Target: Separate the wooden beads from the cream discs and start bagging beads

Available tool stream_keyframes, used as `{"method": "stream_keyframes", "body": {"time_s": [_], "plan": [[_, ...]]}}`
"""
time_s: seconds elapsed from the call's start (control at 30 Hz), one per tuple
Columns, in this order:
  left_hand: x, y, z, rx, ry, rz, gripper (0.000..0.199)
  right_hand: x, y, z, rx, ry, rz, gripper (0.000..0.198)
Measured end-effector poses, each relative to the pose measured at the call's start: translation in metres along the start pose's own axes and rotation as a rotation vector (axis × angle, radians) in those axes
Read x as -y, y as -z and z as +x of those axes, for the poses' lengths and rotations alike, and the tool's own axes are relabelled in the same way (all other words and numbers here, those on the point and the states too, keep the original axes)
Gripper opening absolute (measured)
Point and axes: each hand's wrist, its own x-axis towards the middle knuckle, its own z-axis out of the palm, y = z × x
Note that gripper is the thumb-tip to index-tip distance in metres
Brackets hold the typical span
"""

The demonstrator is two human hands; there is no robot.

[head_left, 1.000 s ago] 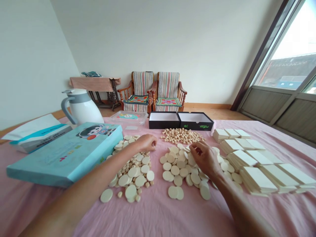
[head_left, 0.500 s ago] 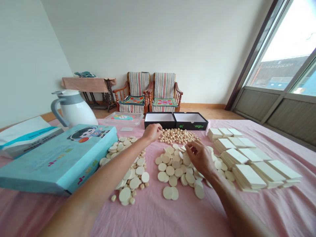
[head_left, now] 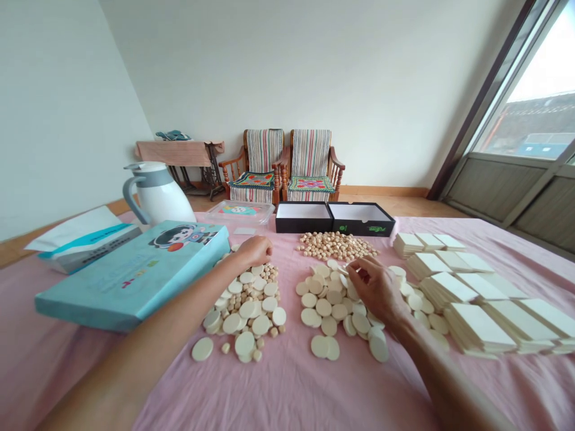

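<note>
My left hand (head_left: 257, 250), fingers curled closed, hangs over the back of a mixed pile of round wooden discs (head_left: 261, 325) and small wooden beads (head_left: 270, 273). Whatever its fingers hold, if anything, is hidden. On the right, my right hand (head_left: 372, 286) rests at a second pile of pale wooden discs (head_left: 323, 307). Its thumb and fingers are drawn together beside discs at the pile's back, and I cannot make out what is between them. A heap of small wooden beads (head_left: 336, 245) lies behind that pile.
Stacks of pale rectangular pieces (head_left: 480, 323) stand at the right. Two black open boxes (head_left: 359, 226) and a clear plastic lid (head_left: 240, 212) lie at the back. Left are a light-blue box (head_left: 135, 278), a white jug (head_left: 164, 194) and a tissue pack (head_left: 90, 239). Pink cloth (head_left: 251, 395) covers the table.
My left hand has moved left from the bead heap to above the mixed pile. My right hand stays at its disc pile. The whole view has shifted slightly.
</note>
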Motion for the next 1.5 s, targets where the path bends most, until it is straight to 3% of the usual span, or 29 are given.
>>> {"method": "stream_keyframes", "body": {"time_s": [0.27,0.57,0.67,0.8,0.97,1.13,1.33,1.5], "plan": [[-0.013,-0.003,0.008,0.021,0.046,0.062,0.016,0.001,0.002,0.002,0.006,-0.036,0.006,0.023],[-0.056,-0.009,0.037,-0.086,-0.042,-0.116,0.017,0.0,0.002,0.001,0.004,-0.022,0.003,0.022],[-0.068,-0.011,0.046,-0.15,-0.044,-0.173,0.028,-0.001,0.003,0.002,0.002,-0.028,0.006,0.021],[-0.061,-0.007,0.039,-0.157,-0.061,-0.178,0.026,-0.002,0.004,0.003,-0.006,-0.028,0.009,0.021],[-0.04,0.001,0.007,-0.015,-0.124,-0.1,0.013,0.0,0.002,0.002,0.004,-0.01,-0.003,0.022],[-0.032,0.003,-0.015,0.082,-0.136,-0.023,0.014,0.002,0.001,0.001,0.007,-0.005,0.0,0.022],[-0.036,0.0,-0.008,0.114,-0.134,0.01,0.017,-0.001,0.002,0.001,-0.002,-0.006,0.0,0.022],[-0.046,-0.005,0.011,0.033,-0.111,-0.044,0.015,-0.001,0.003,0.002,-0.005,-0.004,0.018,0.021]]}}
